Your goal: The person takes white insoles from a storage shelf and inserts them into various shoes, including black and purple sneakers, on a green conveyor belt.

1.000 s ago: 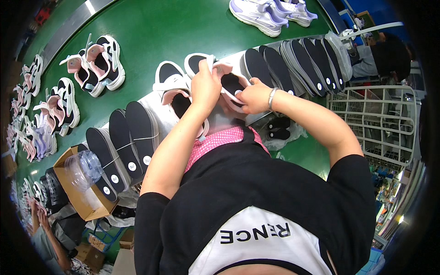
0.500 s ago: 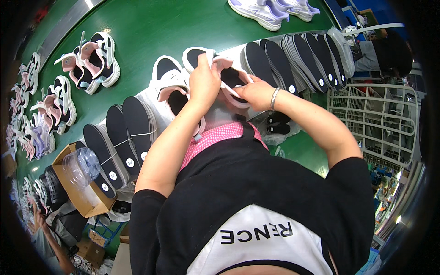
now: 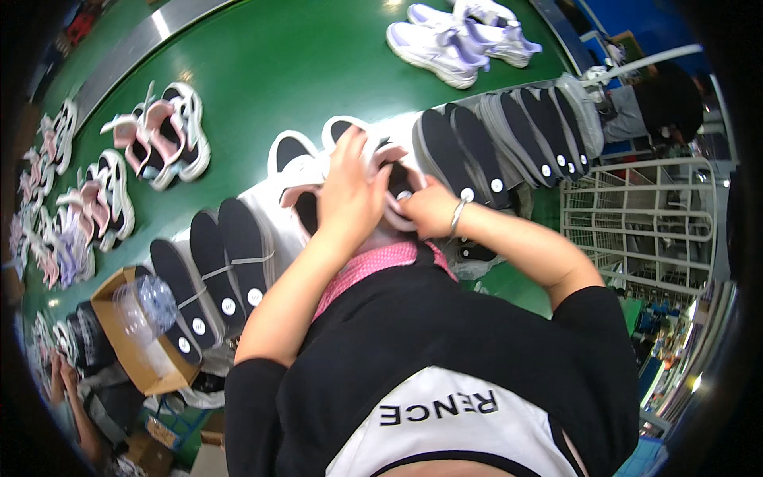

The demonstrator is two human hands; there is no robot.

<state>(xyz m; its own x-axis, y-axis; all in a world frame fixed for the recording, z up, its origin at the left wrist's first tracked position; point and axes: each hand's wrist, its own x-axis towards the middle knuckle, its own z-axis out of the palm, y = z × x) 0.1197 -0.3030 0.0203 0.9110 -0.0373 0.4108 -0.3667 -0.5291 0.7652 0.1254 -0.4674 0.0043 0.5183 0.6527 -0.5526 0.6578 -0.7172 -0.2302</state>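
Observation:
A white, pink and black sneaker [image 3: 395,159] stands before me, its toe pointing away. My left hand [image 3: 350,191] lies along its left side, fingers reaching over the upper and thumb by the opening; part of the shoe is hidden under it. At the heel, my right hand [image 3: 433,208] grips the padded pink collar, the thumb at the opening. A dark insole shows inside, with a pale round spot near the heel. Close on the left is a matching sneaker [image 3: 298,176], its opening partly covered by my left wrist.
Black insoles [image 3: 453,151] stand in stacks on the right, and tied insole bundles [image 3: 230,262] on the left beside a cardboard box [image 3: 127,334] with clear plastic. Sneaker pairs [image 3: 163,135] rest on the green conveyor belt [image 3: 262,71]. A white wire rack [image 3: 636,222] is at right.
My left hand has shifted from the tongue and strap down onto the shoe's left side. The right hand stays at the heel. The whole view has tilted, so the belt and shoes sit lower.

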